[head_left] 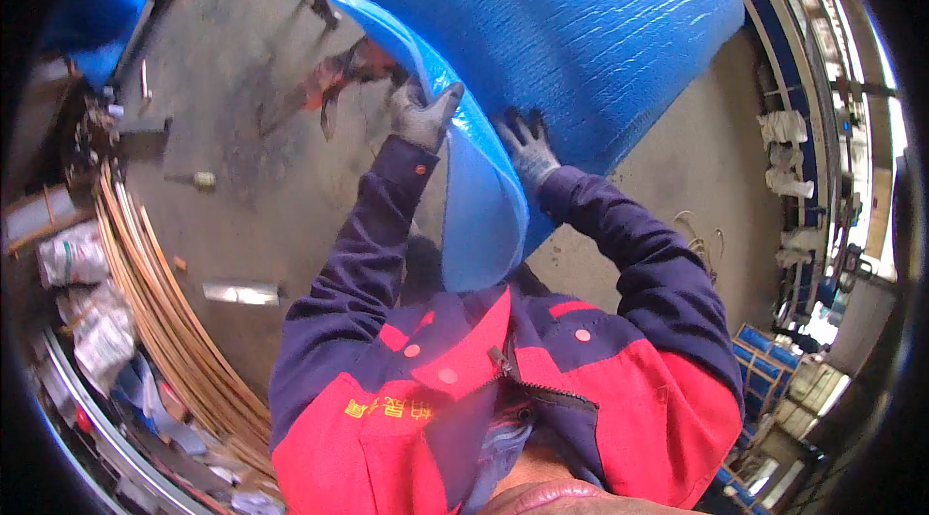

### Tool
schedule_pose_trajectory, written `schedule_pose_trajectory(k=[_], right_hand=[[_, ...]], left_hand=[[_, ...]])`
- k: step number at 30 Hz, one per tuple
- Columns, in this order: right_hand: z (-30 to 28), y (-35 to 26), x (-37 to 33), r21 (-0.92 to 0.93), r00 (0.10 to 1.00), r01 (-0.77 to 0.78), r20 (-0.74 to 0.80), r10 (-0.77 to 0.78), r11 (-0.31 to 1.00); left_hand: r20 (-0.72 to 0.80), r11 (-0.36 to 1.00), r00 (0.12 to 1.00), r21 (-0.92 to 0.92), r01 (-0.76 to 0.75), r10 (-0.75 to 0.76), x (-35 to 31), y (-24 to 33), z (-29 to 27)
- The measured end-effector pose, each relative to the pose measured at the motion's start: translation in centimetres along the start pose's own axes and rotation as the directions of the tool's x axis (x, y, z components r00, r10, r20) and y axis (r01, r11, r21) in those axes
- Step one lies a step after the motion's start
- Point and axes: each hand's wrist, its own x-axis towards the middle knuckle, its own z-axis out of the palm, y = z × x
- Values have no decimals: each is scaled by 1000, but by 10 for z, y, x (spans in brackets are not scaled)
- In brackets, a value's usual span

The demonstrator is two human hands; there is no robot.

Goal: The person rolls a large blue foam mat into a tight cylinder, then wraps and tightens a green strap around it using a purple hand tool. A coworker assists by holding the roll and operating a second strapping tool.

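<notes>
A large blue foam-like sheet (581, 41) with a ribbed, shiny surface spreads from the top of the view down toward my body. Its near end curls over into a loose fold, showing a paler blue underside. In a grey work glove, my left hand (424, 116) is closed on the sheet's left edge, thumb toward the fold; some fingers are hidden. My right hand (527, 145), gloved in grey with dark fingertips, lies against the sheet's surface right of the fold, fingers spread.
Long thin wooden strips (174, 292) lie on the floor at left, near white bags (102, 331). A flat silvery piece (242, 294) and a small bottle (203, 180) rest on the concrete floor. Blue-and-white racking (803, 79) runs along the right side.
</notes>
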Motion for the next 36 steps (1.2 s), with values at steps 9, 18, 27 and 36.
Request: schedule_pose_trajectory(k=[9, 18, 27, 36], right_hand=[[22, 27, -10, 495, 969, 27, -225, 98, 869], [32, 36, -104, 794, 792, 399, -46, 609, -459], [-14, -101, -133, 931, 467, -222, -158, 870, 288], [112, -57, -169, 733, -491, 650, 608, 624, -202]], left_hand=[[-127, 851, 946, 413, 324, -298, 82, 5, 108], [-321, 635, 918, 665, 395, -235, 119, -49, 154], [-92, 896, 945, 301, 327, -314, 129, -98, 129], [474, 965, 855, 242, 101, -209, 125, -77, 88]])
